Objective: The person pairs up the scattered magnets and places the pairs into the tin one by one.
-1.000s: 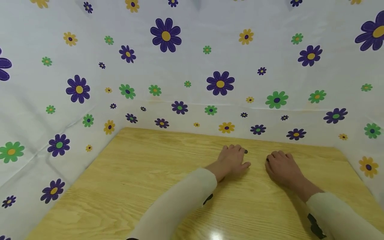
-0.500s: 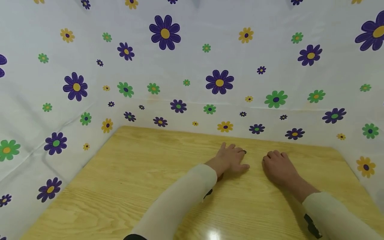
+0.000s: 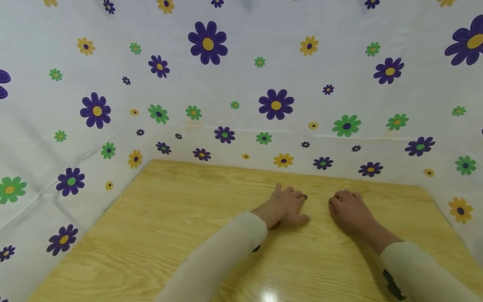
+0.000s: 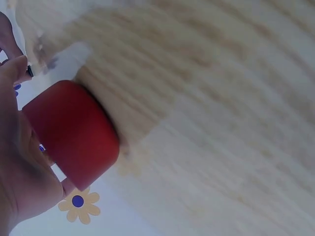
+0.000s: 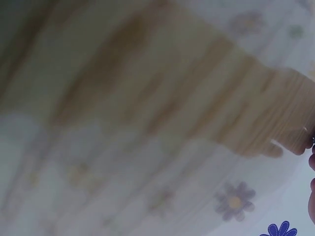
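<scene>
My left hand (image 3: 286, 205) lies low over the table, its thumb held away from the fingers. In the left wrist view a red rounded object (image 4: 76, 132) with a flat side sits against the palm, and fingers show behind it. Its kind cannot be made out. A small dark tip (image 3: 305, 196) shows by the left fingertips. To the right, apart from the left hand, my right hand (image 3: 351, 212) has its fingers curled inward. A small dark thing (image 3: 330, 203) shows between its thumb and fingers, mostly hidden. Only fingertips (image 5: 312, 199) of it reach the right wrist view's edge.
The wood-grain table (image 3: 170, 209) carries both hands and reflects light near its front. A white sheet (image 3: 241, 84) printed with purple, green and yellow flowers stands along the back and both sides of the table. Dark straps (image 3: 392, 285) show under the sleeves.
My left hand has shifted slightly left and toward me, with its dark tip moving along. The right hand has moved slightly left since the first frame and stays curled.
</scene>
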Action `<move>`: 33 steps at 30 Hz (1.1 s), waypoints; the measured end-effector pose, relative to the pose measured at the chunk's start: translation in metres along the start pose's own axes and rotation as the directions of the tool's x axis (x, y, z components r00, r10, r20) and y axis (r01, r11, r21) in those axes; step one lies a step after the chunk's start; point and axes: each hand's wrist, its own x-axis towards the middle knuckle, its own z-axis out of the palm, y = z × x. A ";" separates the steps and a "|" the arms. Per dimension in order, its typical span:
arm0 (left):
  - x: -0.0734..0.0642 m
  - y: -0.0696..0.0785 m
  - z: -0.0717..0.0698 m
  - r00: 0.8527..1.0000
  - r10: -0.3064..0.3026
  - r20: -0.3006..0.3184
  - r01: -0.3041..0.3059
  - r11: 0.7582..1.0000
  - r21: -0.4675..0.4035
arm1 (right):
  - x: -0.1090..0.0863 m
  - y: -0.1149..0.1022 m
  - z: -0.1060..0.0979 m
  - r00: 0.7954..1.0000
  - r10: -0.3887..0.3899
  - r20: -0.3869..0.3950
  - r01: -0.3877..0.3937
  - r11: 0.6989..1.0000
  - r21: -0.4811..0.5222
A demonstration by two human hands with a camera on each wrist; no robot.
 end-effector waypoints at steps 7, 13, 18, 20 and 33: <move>-0.004 0.000 0.007 0.999 0.019 -0.042 -0.017 0.999 0.036 | 0.003 -0.004 0.000 1.000 0.007 0.021 -0.008 0.998 0.055; -0.007 0.000 0.007 0.997 0.032 -0.065 -0.029 0.998 0.060 | 0.004 -0.007 -0.002 0.999 0.007 0.053 -0.013 0.995 0.100; -0.008 -0.001 0.010 0.997 0.040 -0.066 -0.037 0.998 0.051 | 0.003 -0.012 0.000 0.998 -0.014 0.054 0.007 0.993 0.122; -0.009 -0.001 0.011 0.997 0.037 -0.068 -0.034 0.999 0.042 | 0.003 -0.014 0.000 0.998 -0.022 0.052 0.016 0.992 0.128; -0.011 -0.001 0.012 0.999 0.025 -0.046 -0.024 1.000 0.018 | 0.009 -0.021 -0.004 0.993 0.000 0.119 -0.018 0.988 0.152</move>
